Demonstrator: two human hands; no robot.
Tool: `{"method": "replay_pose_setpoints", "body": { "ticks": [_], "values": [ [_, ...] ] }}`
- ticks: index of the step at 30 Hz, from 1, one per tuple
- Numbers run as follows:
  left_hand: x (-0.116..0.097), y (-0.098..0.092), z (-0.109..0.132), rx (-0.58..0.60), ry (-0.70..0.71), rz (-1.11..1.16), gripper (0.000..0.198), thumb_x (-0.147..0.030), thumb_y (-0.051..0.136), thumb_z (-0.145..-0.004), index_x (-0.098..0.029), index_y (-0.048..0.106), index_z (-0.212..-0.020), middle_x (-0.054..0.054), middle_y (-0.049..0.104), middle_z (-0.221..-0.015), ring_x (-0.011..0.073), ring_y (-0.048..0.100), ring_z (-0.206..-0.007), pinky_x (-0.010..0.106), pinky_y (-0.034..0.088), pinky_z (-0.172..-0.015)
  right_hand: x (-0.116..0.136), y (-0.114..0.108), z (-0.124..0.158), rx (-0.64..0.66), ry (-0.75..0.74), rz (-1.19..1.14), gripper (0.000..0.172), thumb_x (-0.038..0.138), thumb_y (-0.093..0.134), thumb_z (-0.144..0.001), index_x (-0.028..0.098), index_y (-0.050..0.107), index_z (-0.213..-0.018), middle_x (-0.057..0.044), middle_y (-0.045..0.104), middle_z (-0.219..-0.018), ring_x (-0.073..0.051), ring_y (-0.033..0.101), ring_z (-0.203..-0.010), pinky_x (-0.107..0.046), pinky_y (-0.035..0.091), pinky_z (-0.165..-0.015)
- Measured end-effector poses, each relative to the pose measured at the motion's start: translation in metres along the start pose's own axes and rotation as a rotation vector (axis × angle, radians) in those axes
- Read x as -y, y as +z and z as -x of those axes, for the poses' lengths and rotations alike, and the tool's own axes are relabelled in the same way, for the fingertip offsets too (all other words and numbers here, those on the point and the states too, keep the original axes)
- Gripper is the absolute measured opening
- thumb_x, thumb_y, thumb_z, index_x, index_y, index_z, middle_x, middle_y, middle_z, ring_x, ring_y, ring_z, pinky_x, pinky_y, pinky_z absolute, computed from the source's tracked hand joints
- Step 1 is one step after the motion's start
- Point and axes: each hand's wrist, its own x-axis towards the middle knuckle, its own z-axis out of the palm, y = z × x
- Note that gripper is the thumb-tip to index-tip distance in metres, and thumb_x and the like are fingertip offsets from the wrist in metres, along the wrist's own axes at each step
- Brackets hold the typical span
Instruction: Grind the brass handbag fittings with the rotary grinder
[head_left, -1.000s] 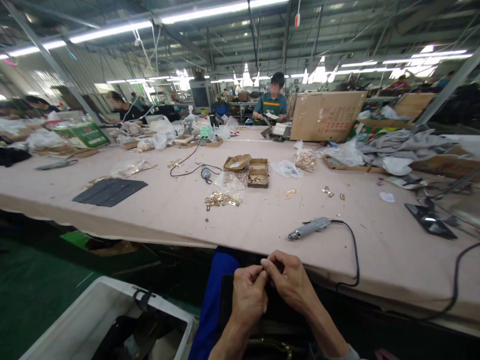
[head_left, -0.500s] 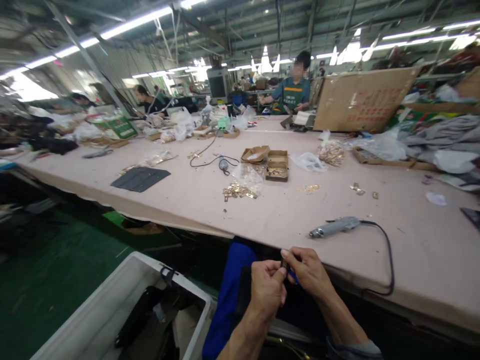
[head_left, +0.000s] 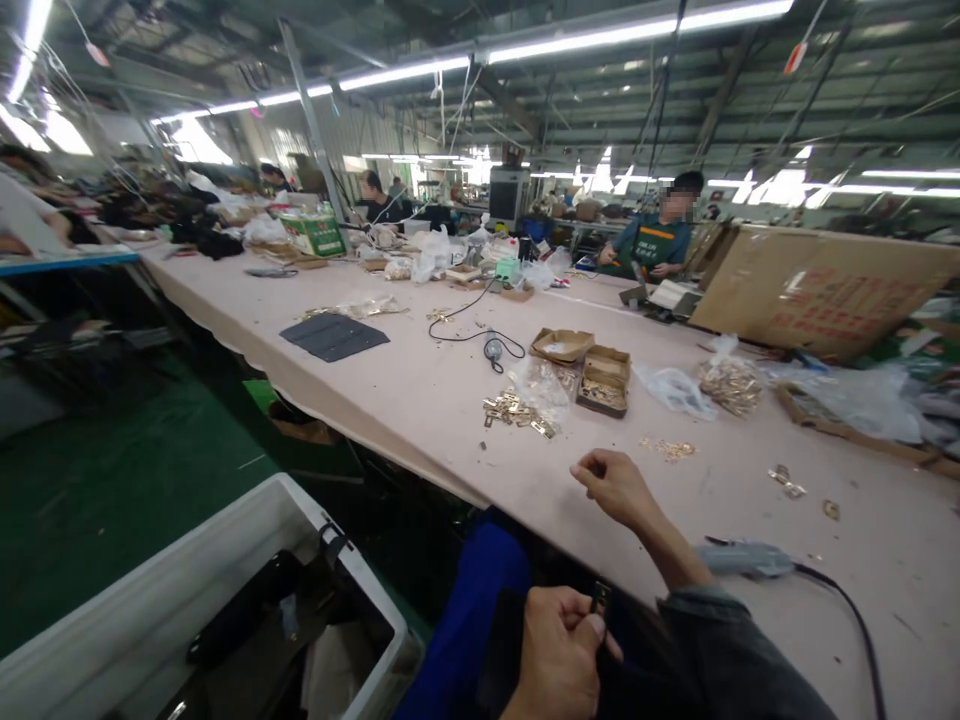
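Observation:
My left hand [head_left: 559, 640] is closed low in front of me, below the table edge, pinching a small dark strap piece [head_left: 598, 597] that sticks up from its fingers. My right hand [head_left: 616, 486] is stretched out over the pink table [head_left: 420, 390], fingers curled loosely with nothing seen in them. It hovers just short of a pile of small gold metal fittings [head_left: 516, 411]. A grey electric screwdriver [head_left: 742, 557] with a black cord lies on the table beside my right forearm.
Two small cardboard boxes [head_left: 592, 365] of hardware and clear plastic bags lie beyond the fittings. A dark flat panel [head_left: 335, 335] rests farther left. A white bin [head_left: 225, 610] with dark parts stands on the green floor at lower left. Other people work at the far end.
My hands were together at the table edge. Now my right hand has left the left one and reached forward over the table; the view has swung left.

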Motion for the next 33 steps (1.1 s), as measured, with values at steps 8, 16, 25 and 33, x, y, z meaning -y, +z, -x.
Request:
{"method": "replay_pose_setpoints", "body": {
  "ticks": [8,16,25,33],
  "values": [
    [0.015,-0.011,-0.003,0.070,0.104,-0.034,0.016,-0.017,0.059,-0.076,-0.017,0.057,-0.092,0.004,0.073,-0.065,0.0220,0.069,-0.062,0.032,0.052,-0.067,0.008,0.056,-0.099,-0.081,-0.106,0.447,0.010,0.022,0.060,-0.086,0.019,0.070,-0.090,-0.005,0.072,-0.087,-0.018,0.064,-0.082,-0.025,0.041,-0.073],
    [0.005,-0.019,-0.006,0.118,0.059,0.000,0.015,-0.026,0.067,-0.077,-0.016,0.065,-0.088,0.006,0.074,-0.068,0.0230,0.070,-0.065,0.030,0.049,-0.064,0.009,0.081,-0.131,-0.032,-0.042,0.581,0.016,0.021,0.062,-0.086,0.016,0.073,-0.097,-0.013,0.074,-0.094,-0.023,0.065,-0.089,-0.027,0.038,-0.072],
    [-0.008,-0.026,0.002,0.086,0.052,-0.094,0.017,-0.024,0.067,-0.076,-0.015,0.071,-0.089,0.005,0.075,-0.076,0.0225,0.068,-0.076,0.031,0.050,-0.076,0.019,0.078,-0.099,0.135,-0.133,0.583,0.013,0.025,0.068,-0.082,0.019,0.073,-0.071,-0.008,0.072,-0.080,-0.019,0.063,-0.082,-0.025,0.036,-0.069],
    [-0.003,-0.017,0.003,-0.014,0.139,-0.147,0.014,-0.014,0.058,-0.075,-0.014,0.072,-0.073,0.005,0.073,-0.069,0.0222,0.068,-0.069,0.031,0.046,-0.068,0.027,0.083,-0.104,0.138,-0.075,0.458,0.007,0.012,0.067,-0.074,0.016,0.073,-0.073,-0.005,0.070,-0.073,-0.017,0.061,-0.072,-0.023,0.036,-0.063]
  ]
}}
